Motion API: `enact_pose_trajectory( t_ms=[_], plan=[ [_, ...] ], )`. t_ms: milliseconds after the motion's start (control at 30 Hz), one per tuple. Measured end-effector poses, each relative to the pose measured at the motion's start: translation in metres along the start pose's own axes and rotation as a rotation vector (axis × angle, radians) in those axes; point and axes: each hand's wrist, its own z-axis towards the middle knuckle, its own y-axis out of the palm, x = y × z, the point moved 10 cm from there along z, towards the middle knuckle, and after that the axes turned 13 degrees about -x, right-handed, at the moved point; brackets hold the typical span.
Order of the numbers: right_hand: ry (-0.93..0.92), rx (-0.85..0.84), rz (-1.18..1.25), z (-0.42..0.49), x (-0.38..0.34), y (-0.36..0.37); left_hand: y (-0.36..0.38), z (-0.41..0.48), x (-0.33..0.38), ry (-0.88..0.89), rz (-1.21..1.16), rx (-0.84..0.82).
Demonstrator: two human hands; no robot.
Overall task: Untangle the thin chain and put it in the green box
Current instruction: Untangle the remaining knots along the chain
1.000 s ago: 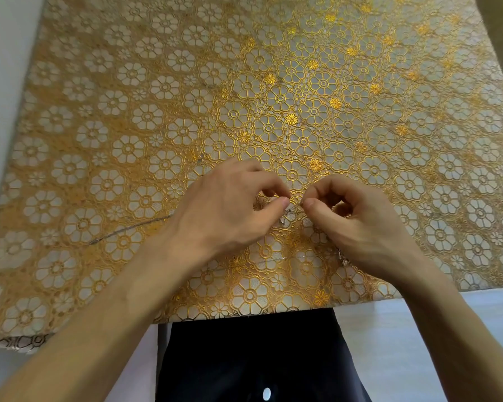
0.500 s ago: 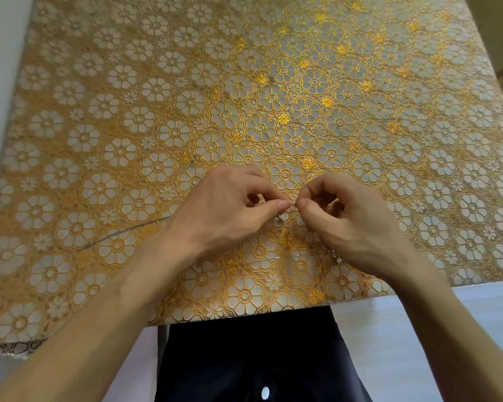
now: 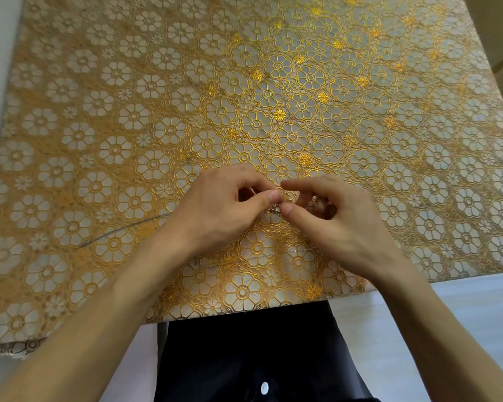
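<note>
**Knot held between two thumbs**

Opened out since half a second ago: the right hand (image 3: 340, 224), forefinger now stretched straight toward the left instead of pressed to its thumb. Otherwise much the same pose and much the same spot on the table.

Left hand (image 3: 221, 210): thumb clamped against the curled forefinger, pinching the thin chain (image 3: 275, 209) at its tangle. Right hand: thumb tip just beside that tangle, remaining fingers curled under — no telling whether gripping any chain there.

Tangle: a small bright clump right between the two thumb tips, close over the gold floral tablecloth (image 3: 128, 111). One loose length trailing out from under the left hand, down and away to the left across the cloth. A second, fainter length lying crosswise nearer the table's front edge, below both hands. So: long axis roughly left to right, knot in the middle, about equally near both hands, the firmer hold on the left.

Probably mid-untangling, with nothing freed yet by the look of it. Next, most likely, a sideways teasing apart along that same axis — right forefinger coming down to pick out a loop. No green box anywhere in view.
</note>
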Motion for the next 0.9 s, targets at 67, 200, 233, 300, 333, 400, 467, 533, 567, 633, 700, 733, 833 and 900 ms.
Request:
enact_pose_trajectory(
  t_ms=[67,200,233,300,333,400,467,533,567,633,700,733,833,900],
  plan=[
    [0.003,-0.005,-0.016,0.0021,-0.0015,0.0009,0.0013,0.0,0.0004,0.006,0.006,-0.01],
    [0.008,-0.037,-0.018,0.0053,-0.0022,0.0043,0.0012,-0.0002,0.0019,0.012,0.025,-0.023],
    [0.013,-0.041,-0.011,0.0057,-0.002,0.0043,0.0007,-0.0005,0.0015,0.008,0.026,-0.025],
    [0.021,-0.054,0.002,0.0057,-0.0022,0.0039,0.0003,-0.0009,-0.0011,-0.004,0.011,-0.025],
    [0.022,-0.064,0.011,0.0054,-0.0026,0.0039,0.0004,-0.0011,-0.0016,-0.005,0.008,-0.026],
    [0.027,-0.092,0.034,0.0043,-0.0031,0.0043,0.0012,-0.0011,0.0,0.013,0.056,-0.022],
    [0.041,-0.114,0.033,0.003,-0.0022,0.0048,0.0038,-0.0006,0.003,0.035,0.123,-0.028],
    [0.058,-0.115,0.035,0.0021,0.0002,0.0036,0.0045,-0.0009,0.0026,0.03,0.114,-0.028],
    [0.064,-0.11,0.039,0.0016,0.0009,0.0025,0.0038,-0.0016,0.0018,0.022,0.084,-0.022],
    [0.068,-0.103,0.041,0.0008,0.0012,0.0011,0.0035,-0.003,0.0002,0.002,0.034,-0.02],
    [0.074,-0.098,0.059,0.0007,0.0015,0.001,0.0048,-0.0046,0.001,-0.011,0.0,-0.027],
    [0.077,-0.095,0.079,0.0008,0.0019,0.0012,0.0053,-0.0052,0.0013,-0.015,-0.026,-0.03],
    [0.087,-0.109,0.144,0.0017,0.003,0.0037,0.0063,-0.0061,-0.0023,-0.033,-0.16,-0.035],
    [0.09,-0.13,0.185,0.002,0.0036,0.0064,0.007,-0.0054,-0.0049,-0.035,-0.249,-0.043]
  ],
)
